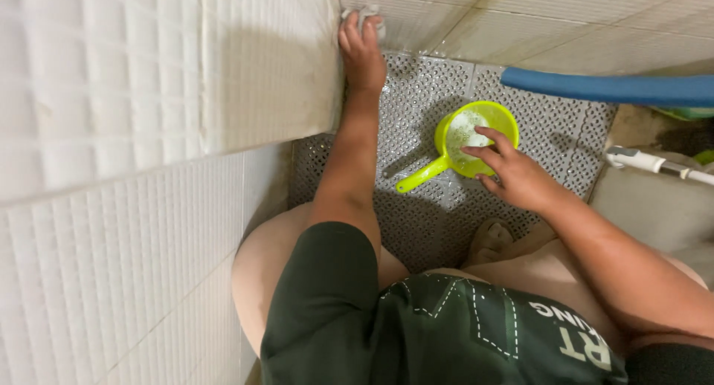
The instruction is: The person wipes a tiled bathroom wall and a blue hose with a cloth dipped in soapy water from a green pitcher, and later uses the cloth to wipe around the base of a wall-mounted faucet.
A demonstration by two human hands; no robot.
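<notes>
Your left hand [362,52] at 12 o'clock pinching cloth [363,15] against wall corner to scrub | right hand [512,173] at 2 o'clock, fingers spread, dipping into lime scoop [467,136] for suds

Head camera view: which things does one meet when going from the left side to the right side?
White tiled wall → left hand pressing a cloth → lime-green ladle → right hand → blue pipe → white hose fitting.
</notes>
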